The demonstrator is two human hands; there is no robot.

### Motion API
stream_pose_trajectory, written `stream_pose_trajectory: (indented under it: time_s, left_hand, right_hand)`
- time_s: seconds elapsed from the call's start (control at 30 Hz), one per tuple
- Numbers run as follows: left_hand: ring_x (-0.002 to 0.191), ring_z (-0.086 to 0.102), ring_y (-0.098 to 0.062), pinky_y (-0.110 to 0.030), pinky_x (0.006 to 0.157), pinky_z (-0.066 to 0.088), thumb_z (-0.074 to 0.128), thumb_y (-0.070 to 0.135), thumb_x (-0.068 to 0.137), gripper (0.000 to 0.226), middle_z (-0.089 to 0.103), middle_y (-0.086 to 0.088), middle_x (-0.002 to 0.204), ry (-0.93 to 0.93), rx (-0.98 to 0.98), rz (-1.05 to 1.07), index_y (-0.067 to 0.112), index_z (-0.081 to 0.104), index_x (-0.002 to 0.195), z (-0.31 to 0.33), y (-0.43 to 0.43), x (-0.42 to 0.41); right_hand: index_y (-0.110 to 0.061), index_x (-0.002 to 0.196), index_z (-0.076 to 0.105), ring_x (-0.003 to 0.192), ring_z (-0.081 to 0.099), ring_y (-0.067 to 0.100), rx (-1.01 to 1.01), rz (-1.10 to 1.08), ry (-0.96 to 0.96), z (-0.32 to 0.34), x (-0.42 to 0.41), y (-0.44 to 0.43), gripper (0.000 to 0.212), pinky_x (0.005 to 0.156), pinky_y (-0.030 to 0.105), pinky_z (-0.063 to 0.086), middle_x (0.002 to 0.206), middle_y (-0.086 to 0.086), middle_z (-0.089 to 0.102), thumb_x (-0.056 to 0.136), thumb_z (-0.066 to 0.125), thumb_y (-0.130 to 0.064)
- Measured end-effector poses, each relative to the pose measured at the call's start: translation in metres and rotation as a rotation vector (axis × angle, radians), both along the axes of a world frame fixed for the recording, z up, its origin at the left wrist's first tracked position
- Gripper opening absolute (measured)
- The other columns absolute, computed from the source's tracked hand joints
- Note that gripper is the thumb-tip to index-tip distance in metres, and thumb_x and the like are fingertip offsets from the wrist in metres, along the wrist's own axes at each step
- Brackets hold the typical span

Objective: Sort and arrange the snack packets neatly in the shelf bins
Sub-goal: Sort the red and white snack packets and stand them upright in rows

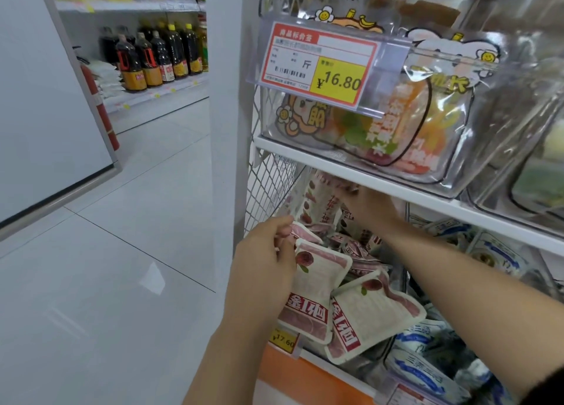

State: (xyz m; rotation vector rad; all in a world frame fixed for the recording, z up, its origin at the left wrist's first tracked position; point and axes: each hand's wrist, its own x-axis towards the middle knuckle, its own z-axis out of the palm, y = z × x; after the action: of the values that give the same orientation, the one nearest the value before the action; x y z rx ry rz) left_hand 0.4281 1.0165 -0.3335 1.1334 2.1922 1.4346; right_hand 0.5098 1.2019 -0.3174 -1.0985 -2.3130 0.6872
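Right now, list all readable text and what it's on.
"¥16.80": yellow field of the upper price tag.
"斤": same tag's white field.
"¥17.60": lower price tag.
Too blurred: tag header and small print, red-and-white snack packets, blue-and-white packets, sauce bottles.

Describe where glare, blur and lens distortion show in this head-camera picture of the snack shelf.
Head view: glare streaks the clear plastic bin and a bright patch reflects off the floor tiles; the right hand is motion-blurred, while the price tag shows 16.80 sharply; the wide angle tilts the aisle shelf at left.
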Motion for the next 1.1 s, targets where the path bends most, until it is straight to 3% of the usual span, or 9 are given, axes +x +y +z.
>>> stream_pose_trajectory:
  time_s: [0.07, 0.17, 0.43, 0.53, 0.63, 0.7, 0.8, 0.97, 1.1]
  left_hand:
    - [0.086, 0.053, 0.01, -0.002, 0.066, 0.037, 0.048, 0.019, 0.095, 0.028, 0.057, 0.024, 0.099, -0.012, -0.007, -0.002, 0.034, 0.058, 0.117, -0.001, -0.001, -0.002]
    - [0.081, 0.054, 0.008, -0.002, 0.064, 0.036, 0.046, 0.021, 0.096, 0.024, 0.054, 0.028, 0.088, 0.021, -0.04, 0.002, 0.039, 0.058, 0.107, -0.001, -0.002, -0.004]
    - [0.081, 0.053, 0.01, -0.003, 0.062, 0.038, 0.047, 0.024, 0.096, 0.02, 0.054, 0.028, 0.087, 0.056, -0.108, -0.061, 0.038, 0.058, 0.106, -0.002, -0.002, -0.008]
    - [0.085, 0.053, 0.008, -0.005, 0.067, 0.042, 0.05, 0.024, 0.094, 0.02, 0.058, 0.023, 0.096, 0.066, -0.148, -0.108, 0.036, 0.059, 0.107, 0.0, -0.005, -0.01]
    - [0.09, 0.055, 0.002, -0.018, 0.079, 0.048, 0.053, 0.023, 0.091, 0.021, 0.061, 0.018, 0.102, 0.126, -0.219, -0.183, 0.034, 0.063, 0.106, 0.001, -0.008, -0.013]
    - [0.092, 0.055, 0.0, -0.022, 0.082, 0.049, 0.054, 0.025, 0.091, 0.022, 0.06, 0.018, 0.104, 0.176, -0.252, -0.223, 0.038, 0.062, 0.106, 0.003, -0.011, -0.013]
    - [0.092, 0.056, -0.004, -0.026, 0.081, 0.05, 0.054, 0.027, 0.09, 0.024, 0.057, 0.016, 0.107, 0.238, -0.263, -0.196, 0.038, 0.059, 0.111, 0.006, -0.013, -0.013]
    - [0.093, 0.058, -0.011, -0.03, 0.084, 0.05, 0.051, 0.028, 0.092, 0.029, 0.054, 0.008, 0.115, 0.267, -0.333, -0.191, 0.029, 0.055, 0.12, 0.007, -0.015, -0.007]
    - [0.09, 0.054, -0.007, -0.018, 0.08, 0.046, 0.053, 0.015, 0.091, 0.033, 0.054, 0.007, 0.115, 0.137, -0.23, -0.181, 0.026, 0.057, 0.121, 0.005, -0.012, -0.005]
  right_hand:
    - [-0.012, 0.105, 0.056, 0.089, 0.056, 0.015, -0.03, 0.126, -0.178, -0.015, -0.006, 0.012, 0.017, 0.077, 0.021, 0.043, 0.101, 0.006, 0.063, 0.092, 0.057, -0.022]
    - [-0.011, 0.102, 0.06, 0.088, 0.055, 0.017, 0.036, 0.184, -0.439, -0.025, -0.015, 0.02, 0.013, 0.077, 0.026, 0.042, 0.103, 0.007, 0.064, 0.092, 0.057, -0.018]
    - [-0.005, 0.106, 0.062, 0.098, 0.057, 0.025, 0.007, 0.096, -0.482, -0.03, -0.026, 0.031, 0.02, 0.076, 0.026, 0.038, 0.11, 0.014, 0.063, 0.094, 0.049, -0.012]
    - [-0.002, 0.112, 0.059, 0.102, 0.056, 0.023, -0.11, 0.123, -0.401, -0.013, -0.022, 0.019, 0.024, 0.06, 0.004, 0.035, 0.114, 0.013, 0.062, 0.096, 0.048, -0.015]
    - [-0.009, 0.113, 0.06, 0.092, 0.056, 0.007, -0.121, 0.173, -0.256, 0.017, -0.004, -0.009, 0.025, 0.061, -0.009, 0.03, 0.106, 0.001, 0.061, 0.096, 0.05, -0.025]
    - [-0.022, 0.106, 0.064, 0.08, 0.054, -0.007, -0.149, 0.303, -0.292, 0.035, 0.015, -0.034, 0.02, 0.067, -0.006, 0.036, 0.095, -0.016, 0.061, 0.092, 0.054, -0.032]
    - [-0.037, 0.1, 0.066, 0.09, 0.058, -0.006, -0.068, 0.518, -0.387, 0.045, 0.042, -0.07, 0.016, 0.082, 0.015, 0.048, 0.097, -0.023, 0.063, 0.086, 0.061, -0.04]
    - [-0.033, 0.139, 0.039, 0.128, 0.033, 0.002, 0.178, 0.601, -0.695, 0.044, 0.054, -0.11, 0.076, 0.107, 0.025, 0.032, 0.142, -0.019, 0.036, 0.075, 0.055, -0.069]
    - [-0.03, 0.143, 0.028, 0.129, 0.035, 0.008, 0.224, 0.584, -0.708, 0.041, 0.048, -0.116, 0.092, 0.106, 0.03, 0.035, 0.145, -0.015, 0.033, 0.068, 0.056, -0.075]
